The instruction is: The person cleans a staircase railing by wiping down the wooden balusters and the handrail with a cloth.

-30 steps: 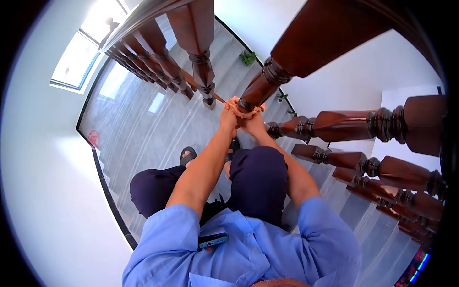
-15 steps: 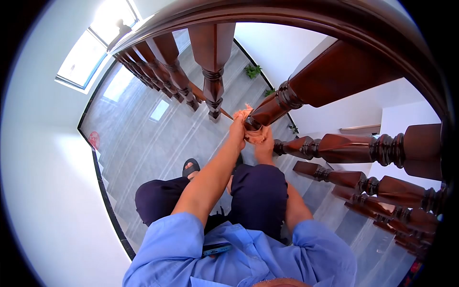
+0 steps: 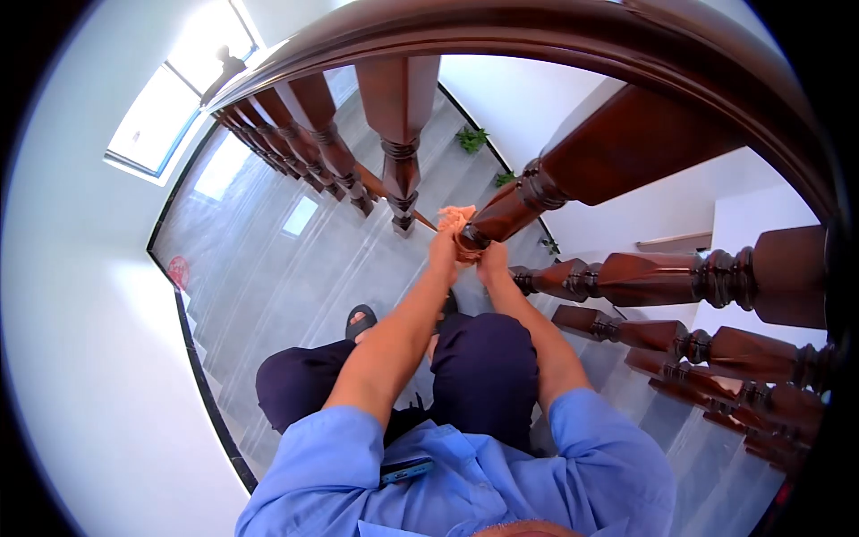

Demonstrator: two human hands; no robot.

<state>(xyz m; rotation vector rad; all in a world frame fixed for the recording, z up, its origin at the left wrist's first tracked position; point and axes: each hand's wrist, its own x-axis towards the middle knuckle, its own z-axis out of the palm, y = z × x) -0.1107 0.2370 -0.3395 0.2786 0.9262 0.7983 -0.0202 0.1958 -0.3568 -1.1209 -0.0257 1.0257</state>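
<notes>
An orange cloth point(image 3: 455, 217) is wrapped around the lower part of a dark, glossy wooden baluster point(image 3: 501, 211). My left hand point(image 3: 443, 253) grips the cloth on the baluster's left side, fingers closed. On the other side my right hand point(image 3: 490, 261) is closed on the cloth's other end, close to the baluster's foot. Part of the cloth sticks out beyond the post, and its middle is hidden behind the wood and my hands.
A curved wooden handrail point(image 3: 501, 34) arches over the top. More balusters stand on the left point(image 3: 400, 152) and right point(image 3: 671, 279). Grey tiled floor point(image 3: 268, 259) lies below, with steps beyond. Green plants point(image 3: 471, 140) sit by the wall. A window point(image 3: 170, 98) is at upper left.
My right hand has shifted up and inward toward the baluster's foot, and its forearm shows more. The cloth has been drawn closer around the post, with less of it hanging on the right.
</notes>
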